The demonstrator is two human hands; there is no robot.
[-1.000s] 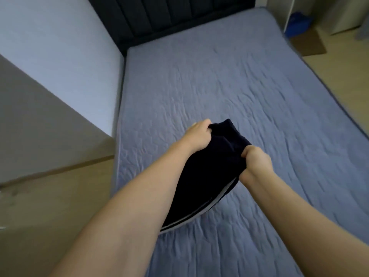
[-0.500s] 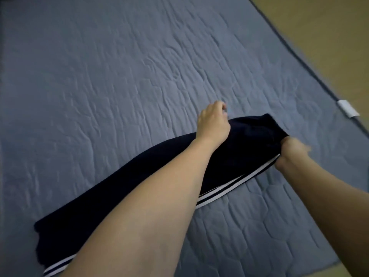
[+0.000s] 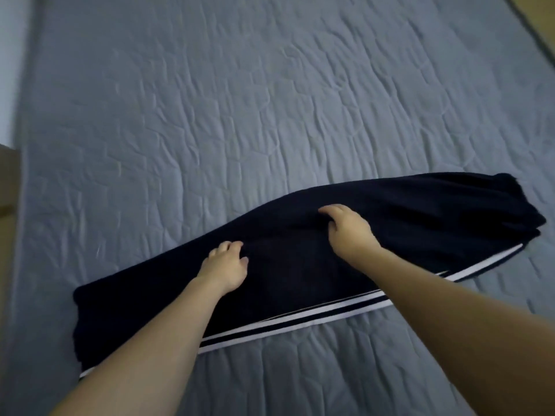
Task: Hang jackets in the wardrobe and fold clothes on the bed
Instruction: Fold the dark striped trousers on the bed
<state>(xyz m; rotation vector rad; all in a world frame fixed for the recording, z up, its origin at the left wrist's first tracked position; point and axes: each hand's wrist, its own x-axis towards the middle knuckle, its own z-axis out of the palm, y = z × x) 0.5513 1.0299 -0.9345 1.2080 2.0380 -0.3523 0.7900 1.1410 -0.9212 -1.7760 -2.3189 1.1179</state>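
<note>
Dark navy trousers (image 3: 420, 223) with white side stripes lie stretched out across the grey-blue quilted bed (image 3: 240, 115), running from lower left to right. My left hand (image 3: 225, 267) rests on the middle of the trousers with its fingers curled into the cloth. My right hand (image 3: 350, 231) sits further right on the trousers. Its fingers are curled and bunch the fabric into small wrinkles. Both forearms reach in from the bottom of the view and cover part of the trousers.
The bed's cover spreads wide behind the trousers. A pale wall (image 3: 10, 70) and a strip of wooden floor (image 3: 7, 187) border the bed on the left. The bed's right edge and floor (image 3: 537, 16) show at the top right corner.
The trousers went from hanging bunched in both hands to lying flat on the bed. Both hands left the waist end and now sit at the middle of the trousers.
</note>
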